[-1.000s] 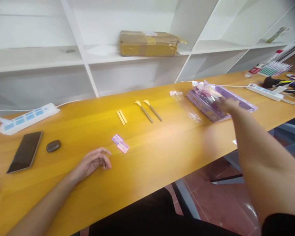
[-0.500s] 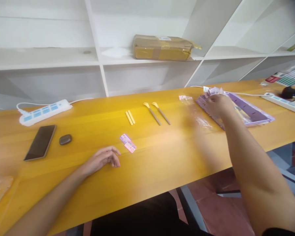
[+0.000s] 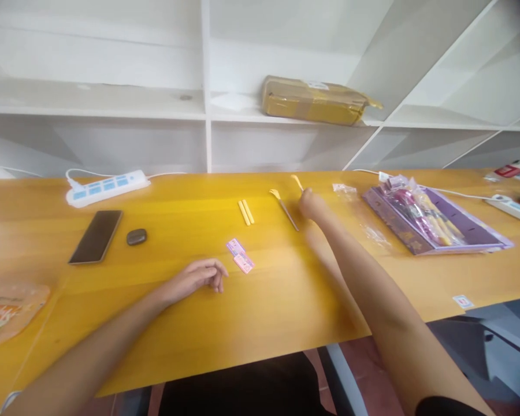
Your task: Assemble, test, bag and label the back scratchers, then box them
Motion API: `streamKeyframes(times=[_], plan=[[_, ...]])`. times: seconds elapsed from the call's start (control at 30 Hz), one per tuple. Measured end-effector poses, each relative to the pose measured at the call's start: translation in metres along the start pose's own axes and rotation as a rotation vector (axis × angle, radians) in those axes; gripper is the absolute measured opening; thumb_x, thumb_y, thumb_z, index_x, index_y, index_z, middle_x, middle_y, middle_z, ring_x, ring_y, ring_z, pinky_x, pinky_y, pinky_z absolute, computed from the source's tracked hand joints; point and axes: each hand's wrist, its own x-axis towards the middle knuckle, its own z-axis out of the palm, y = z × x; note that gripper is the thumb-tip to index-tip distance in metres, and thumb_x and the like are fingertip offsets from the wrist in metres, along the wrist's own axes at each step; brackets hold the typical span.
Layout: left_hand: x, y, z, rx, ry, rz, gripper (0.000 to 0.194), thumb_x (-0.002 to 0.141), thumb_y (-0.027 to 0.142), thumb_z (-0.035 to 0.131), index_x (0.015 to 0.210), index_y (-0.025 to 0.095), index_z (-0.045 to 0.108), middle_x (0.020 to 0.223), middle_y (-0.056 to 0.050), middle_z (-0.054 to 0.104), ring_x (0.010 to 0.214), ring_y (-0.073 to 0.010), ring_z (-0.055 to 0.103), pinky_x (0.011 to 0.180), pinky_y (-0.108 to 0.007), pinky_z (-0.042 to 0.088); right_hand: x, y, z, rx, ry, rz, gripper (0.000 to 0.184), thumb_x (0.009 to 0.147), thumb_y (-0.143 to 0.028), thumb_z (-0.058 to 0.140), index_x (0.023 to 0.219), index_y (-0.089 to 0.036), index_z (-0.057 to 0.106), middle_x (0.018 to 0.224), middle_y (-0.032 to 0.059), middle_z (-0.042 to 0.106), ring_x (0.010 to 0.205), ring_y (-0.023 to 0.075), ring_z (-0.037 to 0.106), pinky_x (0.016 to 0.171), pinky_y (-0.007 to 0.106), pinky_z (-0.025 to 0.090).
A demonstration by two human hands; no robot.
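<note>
My right hand (image 3: 311,204) is closed on one of two slim grey-shafted sticks with pale gold heads. The gold head of the held stick (image 3: 297,182) pokes out past my fingers, and its shaft is hidden by the hand. Just left of it, the other stick (image 3: 286,214) lies on the wooden table (image 3: 260,312). My left hand (image 3: 203,275) rests on the table with loosely bent fingers and nothing in it. Near its fingertips lie two overlapping small cards, a purple card (image 3: 234,246) and a pink card (image 3: 244,264). Two short pale-yellow sticks (image 3: 246,212) lie side by side behind the cards.
At right stands a purple box (image 3: 487,240) holding plastic-wrapped items (image 3: 429,216), with clear wrappers (image 3: 375,234) beside it. A phone (image 3: 96,237), a small dark case (image 3: 136,237) and a power strip (image 3: 108,188) lie at left. A taped parcel (image 3: 314,101) sits on the shelf.
My right hand has left the purple box, moved left and taken hold of the right-hand gold-headed stick, which has shifted slightly. My left hand stays by the cards. The view has turned left.
</note>
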Motion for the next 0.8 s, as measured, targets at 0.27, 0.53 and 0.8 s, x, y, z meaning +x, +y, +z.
streamKeyframes(times=[0.27,0.53,0.8], plan=[[-0.002,-0.002,-0.002,-0.010,-0.017,-0.003,0.041,0.099,0.052,0.070,0.107,0.012,0.076,0.082,-0.009,0.071,0.080,-0.0218,0.070,0.077,-0.033,0.050,-0.017,-0.108,0.004,0.118,-0.082,-0.187,0.042,0.110,-0.048,0.047,0.121,-0.014,0.067,0.117,0.0213,0.077,0.107,0.0280,0.072,0.086,0.030,0.047],[-0.001,-0.005,-0.003,-0.007,-0.009,0.003,0.041,0.101,0.052,0.068,0.108,0.012,0.074,0.084,-0.009,0.071,0.081,-0.0210,0.072,0.077,-0.033,0.052,-0.027,-0.130,0.001,0.177,-0.197,-0.150,0.025,0.100,-0.034,0.062,0.094,-0.012,0.072,0.096,0.0212,0.077,0.096,0.0289,0.073,0.079,0.031,0.045],[-0.001,-0.009,0.005,0.072,0.087,0.064,0.043,0.101,0.051,0.070,0.131,0.020,0.063,0.128,-0.014,0.068,0.095,-0.0220,0.075,0.087,-0.038,0.059,-0.136,-0.143,0.009,0.548,-0.204,-0.362,0.036,0.107,-0.051,0.045,0.092,-0.021,0.057,0.086,0.0015,0.069,0.078,0.0163,0.063,0.071,0.026,0.046]])
